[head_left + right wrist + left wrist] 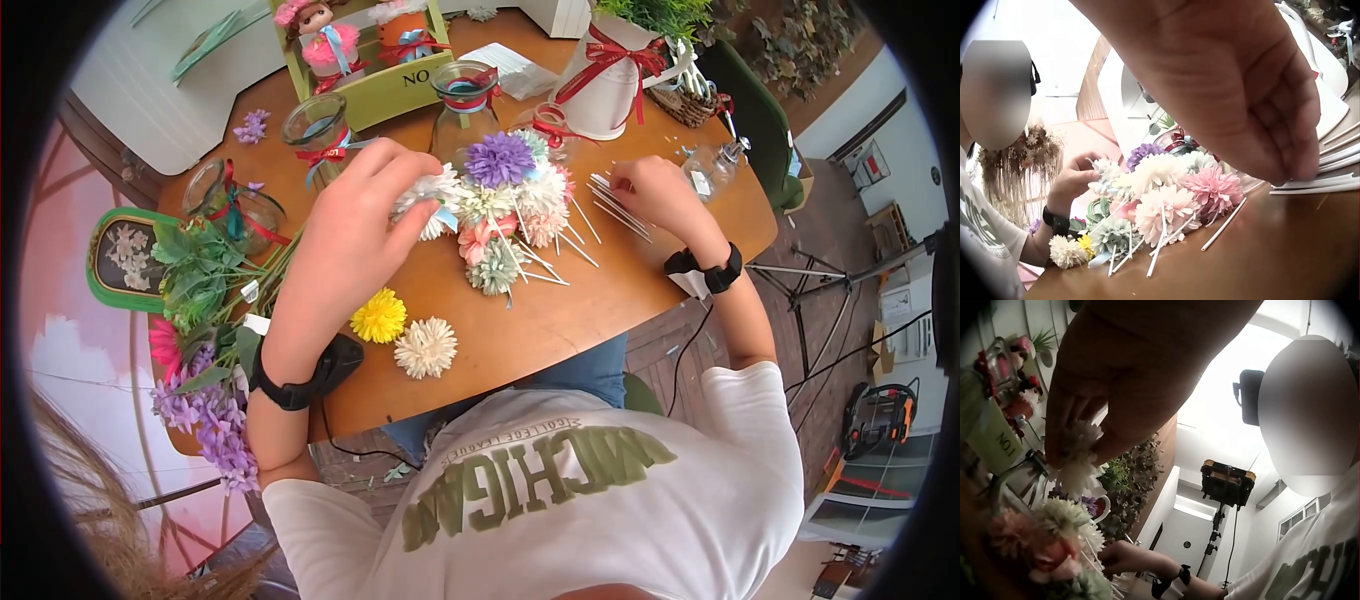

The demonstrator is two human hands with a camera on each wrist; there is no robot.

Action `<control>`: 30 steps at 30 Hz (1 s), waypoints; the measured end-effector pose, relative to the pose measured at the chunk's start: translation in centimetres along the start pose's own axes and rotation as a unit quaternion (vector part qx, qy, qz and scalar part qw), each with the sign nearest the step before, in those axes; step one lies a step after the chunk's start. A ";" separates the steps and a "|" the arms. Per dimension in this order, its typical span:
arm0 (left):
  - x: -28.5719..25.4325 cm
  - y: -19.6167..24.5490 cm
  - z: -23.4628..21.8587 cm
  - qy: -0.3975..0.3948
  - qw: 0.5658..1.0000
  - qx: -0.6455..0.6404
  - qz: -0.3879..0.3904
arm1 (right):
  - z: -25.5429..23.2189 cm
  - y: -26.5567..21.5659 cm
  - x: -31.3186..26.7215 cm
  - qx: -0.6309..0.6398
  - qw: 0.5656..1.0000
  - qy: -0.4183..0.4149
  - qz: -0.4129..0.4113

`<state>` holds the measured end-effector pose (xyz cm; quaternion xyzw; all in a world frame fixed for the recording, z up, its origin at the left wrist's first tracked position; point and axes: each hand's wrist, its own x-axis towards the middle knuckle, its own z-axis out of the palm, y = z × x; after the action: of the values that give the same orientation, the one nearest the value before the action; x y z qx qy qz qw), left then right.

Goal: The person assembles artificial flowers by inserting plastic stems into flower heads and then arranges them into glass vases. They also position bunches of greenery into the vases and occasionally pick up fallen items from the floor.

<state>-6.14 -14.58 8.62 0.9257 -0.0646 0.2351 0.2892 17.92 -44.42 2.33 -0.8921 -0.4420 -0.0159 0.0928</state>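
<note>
My left hand [365, 205] pinches a white artificial flower head [436, 207] between thumb and fingers, above the table. In the left wrist view this flower [1079, 459] hangs from the fingertips. Beside it lies a pile of artificial flower heads, with a purple one [501, 159], a pink one [1215, 189] and a grey-green one [496, 267], white sticks poking out below. My right hand [662, 194] reaches down to a bunch of thin white sticks [622, 214] on the tabletop. Its thumb and fingertips pinch at the sticks [1329, 182] in the right wrist view.
A yellow flower head [379, 316] and a cream one [426, 348] lie near the table's front edge. Glass vases [465, 110] with ribbons stand behind, beside a white pot [603, 85]. Long-stemmed flowers [215, 415] lie at left; a small glass bottle [712, 172] stands at right.
</note>
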 end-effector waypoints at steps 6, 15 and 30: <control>0.0 -0.2 0.1 -0.006 1.000 0.004 0.004 | 0.3 -0.2 -0.3 -0.067 0.998 -0.008 0.007; 0.0 0.1 0.1 -0.011 1.000 0.006 0.003 | 0.9 -1.4 0.8 -0.253 0.966 -0.046 -0.038; 0.5 0.1 -0.6 0.017 0.982 -0.167 -0.086 | -6.7 -6.5 2.0 -0.087 0.977 0.191 -0.035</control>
<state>-5.99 -14.34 9.33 0.8621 -0.0186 0.2111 0.4602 14.36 -40.26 10.11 -0.8612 -0.4440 -0.2275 0.0969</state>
